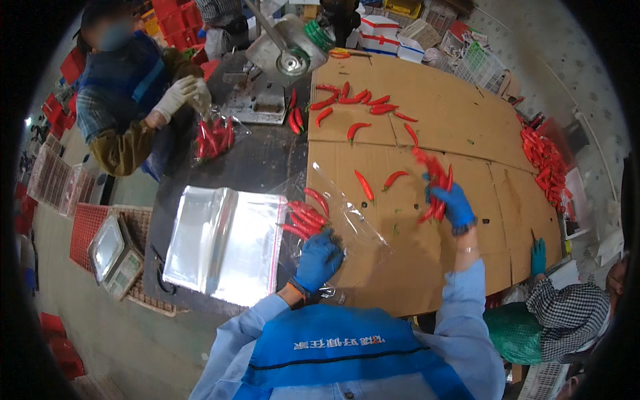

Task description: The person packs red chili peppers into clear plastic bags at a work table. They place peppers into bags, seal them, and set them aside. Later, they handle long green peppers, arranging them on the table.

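My left hand [317, 261], in a blue glove, is closed at the stem ends of several red chili peppers [306, 219]. A clear plastic bag [362, 225] spreads around that hand and the peppers; whether the peppers lie inside it is hard to tell. My right hand [454, 204], also gloved in blue, grips a bunch of red chili peppers [436, 175] above the cardboard, slightly blurred. Two single chilies, one upright in view [364, 186] and one curved [395, 180], lie between my hands. Left of my left hand is a stack of clear plastic bags [225, 245].
Loose chilies [357, 97] lie farther back on the cardboard sheet [450, 115]. A chili heap [545, 160] is at the right edge. Across the dark table [250, 160], a co-worker's gloved hands [180, 97] hold bagged chilies [214, 137]. A metal machine [290, 55] overhangs the table.
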Demonstrator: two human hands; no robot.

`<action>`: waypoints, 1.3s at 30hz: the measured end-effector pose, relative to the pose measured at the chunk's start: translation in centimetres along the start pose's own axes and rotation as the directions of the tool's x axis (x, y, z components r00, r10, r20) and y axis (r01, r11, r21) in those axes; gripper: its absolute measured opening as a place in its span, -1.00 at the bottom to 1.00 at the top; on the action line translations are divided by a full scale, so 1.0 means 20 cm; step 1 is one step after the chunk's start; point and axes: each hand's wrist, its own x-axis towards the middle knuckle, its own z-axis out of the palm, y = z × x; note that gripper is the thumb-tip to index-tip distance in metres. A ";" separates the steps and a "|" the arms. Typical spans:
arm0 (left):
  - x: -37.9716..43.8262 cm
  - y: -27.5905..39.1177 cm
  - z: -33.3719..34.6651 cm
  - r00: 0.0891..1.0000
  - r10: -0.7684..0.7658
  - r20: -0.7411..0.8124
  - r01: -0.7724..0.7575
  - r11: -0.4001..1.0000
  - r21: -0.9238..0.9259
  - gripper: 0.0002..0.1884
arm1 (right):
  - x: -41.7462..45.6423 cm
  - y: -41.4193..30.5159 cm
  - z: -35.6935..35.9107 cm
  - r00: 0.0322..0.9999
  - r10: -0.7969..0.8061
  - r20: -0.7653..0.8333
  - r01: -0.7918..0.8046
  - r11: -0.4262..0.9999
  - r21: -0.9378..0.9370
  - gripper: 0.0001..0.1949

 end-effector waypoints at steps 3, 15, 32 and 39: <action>0.05 0.04 -0.07 0.993 -0.083 -0.079 0.069 0.984 -0.164 -0.88 | -0.34 -0.02 0.16 0.945 0.288 0.157 -0.205 0.893 -0.401 -0.50; 0.14 0.22 -0.28 0.989 -0.142 -0.047 0.137 0.985 -0.100 -0.87 | -0.53 0.31 0.65 0.900 0.382 0.212 -0.318 0.906 -0.280 -0.40; 0.23 0.34 -0.37 0.992 0.112 -0.053 -0.094 0.956 0.277 -0.76 | -0.24 0.36 1.04 0.985 0.161 0.067 -0.050 0.628 -0.777 -0.68; 0.21 0.34 -0.40 0.983 0.183 -0.003 -0.166 0.903 0.396 -0.78 | -0.12 0.59 1.03 0.959 -0.036 0.280 0.209 0.757 -0.619 -0.67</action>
